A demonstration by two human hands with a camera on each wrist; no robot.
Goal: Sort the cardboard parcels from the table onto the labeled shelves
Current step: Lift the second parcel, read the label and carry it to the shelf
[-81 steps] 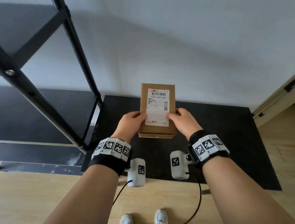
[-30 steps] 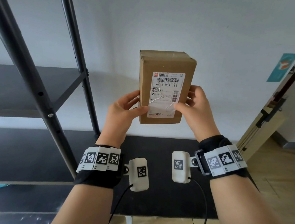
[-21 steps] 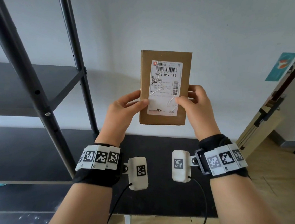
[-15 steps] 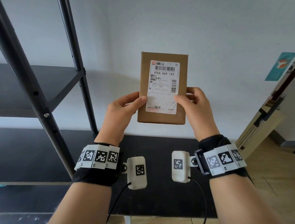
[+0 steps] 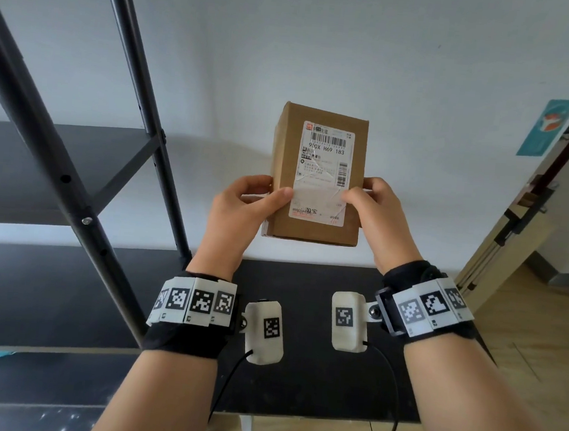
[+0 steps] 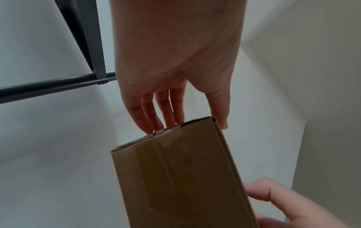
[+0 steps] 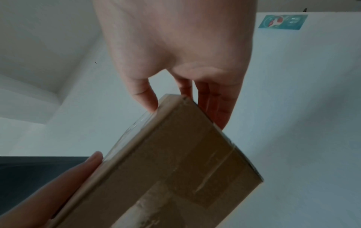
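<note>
A brown cardboard parcel with a white shipping label is held upright in the air before the white wall, above the black table. My left hand grips its lower left edge, thumb on the front and fingers behind. My right hand grips the lower right edge the same way. From the left wrist the taped underside of the parcel shows, with the left fingers behind it. The right wrist view has the parcel pinched between thumb and fingers.
A black metal shelf rack stands at the left, with one dark shelf board at about parcel height and another lower down. A doorway and wooden floor lie at the right. A teal sticker hangs on the wall.
The parcel went from lying on the table to being held up in front of the wall. In the last second it tipped and turned slightly, its left side now showing.
</note>
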